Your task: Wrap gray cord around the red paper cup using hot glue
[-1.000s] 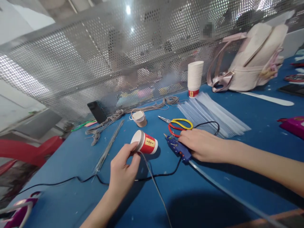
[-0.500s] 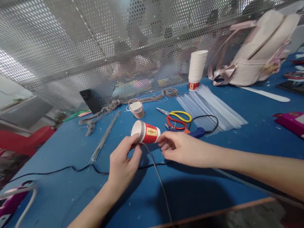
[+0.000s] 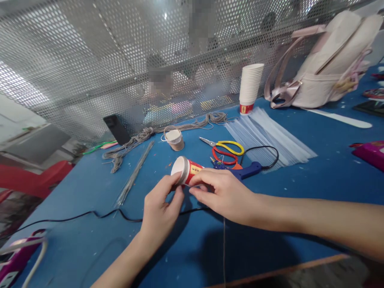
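A red and white paper cup (image 3: 193,169) lies tilted on its side above the blue table, its white end to the left. Grey cord is wound round the cup near that end. My left hand (image 3: 162,204) grips the wound part between thumb and fingers. Against the cup's right side, my right hand (image 3: 226,195) is closed, pinching the loose grey cord (image 3: 224,248), which hangs below it past the table edge. Behind the cup stands a small cord-wrapped cup (image 3: 176,141) with a loop handle.
Scissors (image 3: 229,150) and a blue glue gun (image 3: 250,171) lie beyond my right hand. Farther back are clear glue sticks (image 3: 270,140), stacked paper cups (image 3: 251,86) and a pale backpack (image 3: 322,76). A black cable (image 3: 105,215) crosses the table; a phone (image 3: 116,129) leans against the mesh panel.
My right hand has moved left to the cup and closed on the cord, covering the cup's right end. The hanging cord has shifted right. My left hand keeps its hold.
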Demonstrator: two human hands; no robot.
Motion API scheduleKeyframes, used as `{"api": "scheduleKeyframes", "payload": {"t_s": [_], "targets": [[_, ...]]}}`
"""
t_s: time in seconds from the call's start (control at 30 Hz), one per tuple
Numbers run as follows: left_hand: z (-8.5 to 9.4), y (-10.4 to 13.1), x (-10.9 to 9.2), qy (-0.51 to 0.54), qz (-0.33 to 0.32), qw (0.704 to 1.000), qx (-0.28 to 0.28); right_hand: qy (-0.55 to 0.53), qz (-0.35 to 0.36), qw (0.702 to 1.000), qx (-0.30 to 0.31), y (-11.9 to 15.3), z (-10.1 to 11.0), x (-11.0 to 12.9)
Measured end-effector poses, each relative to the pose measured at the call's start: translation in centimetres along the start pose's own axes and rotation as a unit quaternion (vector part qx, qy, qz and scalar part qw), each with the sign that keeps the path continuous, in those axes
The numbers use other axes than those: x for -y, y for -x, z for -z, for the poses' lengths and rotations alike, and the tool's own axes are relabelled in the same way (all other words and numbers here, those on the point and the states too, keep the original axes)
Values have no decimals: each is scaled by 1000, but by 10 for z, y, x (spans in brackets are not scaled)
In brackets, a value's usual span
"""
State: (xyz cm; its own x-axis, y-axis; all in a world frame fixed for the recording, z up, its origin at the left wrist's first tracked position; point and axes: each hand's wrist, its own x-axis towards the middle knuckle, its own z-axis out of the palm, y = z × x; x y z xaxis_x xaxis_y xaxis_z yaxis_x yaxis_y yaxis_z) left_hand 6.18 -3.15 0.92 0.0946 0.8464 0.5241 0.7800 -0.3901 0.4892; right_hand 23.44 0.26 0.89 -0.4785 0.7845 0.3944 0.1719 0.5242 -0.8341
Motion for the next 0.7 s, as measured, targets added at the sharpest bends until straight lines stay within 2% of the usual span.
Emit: {"api": "scheduleKeyframes", "payload": {"t_s": [0.07, 0.2, 0.3, 0.7], "targets": [[1, 0, -3, 11, 8, 1000, 6, 72, 91, 993, -22, -1, 2, -4], [3, -2, -7, 32, 35, 998, 28, 138, 151, 978, -37, -3, 5, -10], [3, -3, -8, 39, 44, 997, 40, 154, 157, 974, -44, -4, 7, -12], [1, -1, -8, 51, 4, 998, 44, 137, 153, 976, -74, -6, 6, -12]]}}
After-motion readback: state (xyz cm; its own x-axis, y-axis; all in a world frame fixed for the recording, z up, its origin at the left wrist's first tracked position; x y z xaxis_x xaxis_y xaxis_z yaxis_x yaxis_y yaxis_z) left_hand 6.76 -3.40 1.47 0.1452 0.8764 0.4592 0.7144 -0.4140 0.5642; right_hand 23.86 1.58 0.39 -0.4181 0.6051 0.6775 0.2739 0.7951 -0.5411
